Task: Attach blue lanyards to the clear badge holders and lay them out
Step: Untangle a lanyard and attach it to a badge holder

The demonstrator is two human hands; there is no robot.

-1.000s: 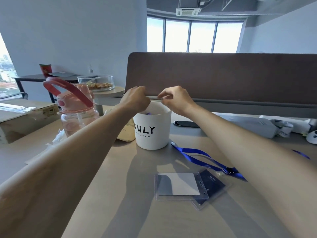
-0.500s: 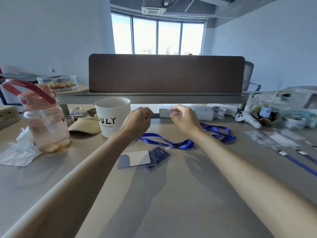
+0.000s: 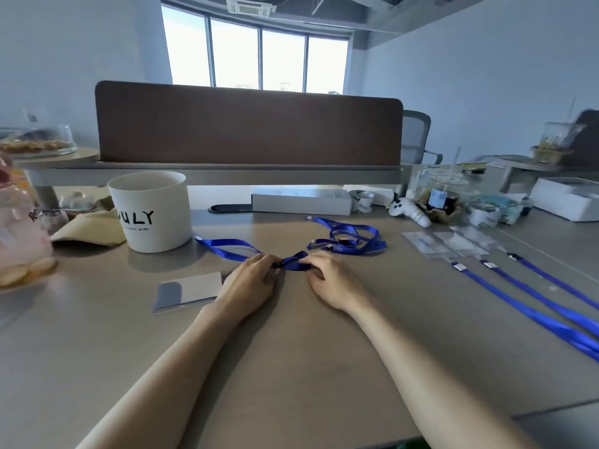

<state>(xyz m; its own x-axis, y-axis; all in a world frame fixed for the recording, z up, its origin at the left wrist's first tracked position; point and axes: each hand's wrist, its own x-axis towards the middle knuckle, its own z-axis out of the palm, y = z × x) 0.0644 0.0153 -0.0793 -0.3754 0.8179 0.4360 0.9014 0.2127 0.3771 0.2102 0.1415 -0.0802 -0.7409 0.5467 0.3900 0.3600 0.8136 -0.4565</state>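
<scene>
While the left hand [image 3: 249,283] and the right hand [image 3: 337,283] meet over the middle of the pale wooden tabletop [image 3: 291,367], both close on one end of a blue ribbon lanyard [image 3: 227,246]; the left grip is narrow, its fingertips curled at the small black clip [image 3: 279,264], and the right grip pinches the ribbon just beside that clip. So the strap is held from both sides, probably to steady and turn the clip before it is opened. The rest of the lanyard trails flat across the tabletop towards a white round cup with black lettering [image 3: 152,210]; whether its far loop touches the cup I cannot tell.

A clear plastic badge holder [image 3: 189,291] lies flat just beside the left hand and not yet joined to anything; it seems kept close so the clip has only a short way to travel to its slot. Beyond the right hand sits a loose heap of spare blue lanyards [image 3: 350,236], apparently the supply.

On the right side, finished clear holders [image 3: 447,243] lie in a row with their attached blue straps [image 3: 534,306] running side by side towards the near edge, well apart from the work in hand; by my judgement the task is partly done, and the next move calls for mating clip and holder.
</scene>
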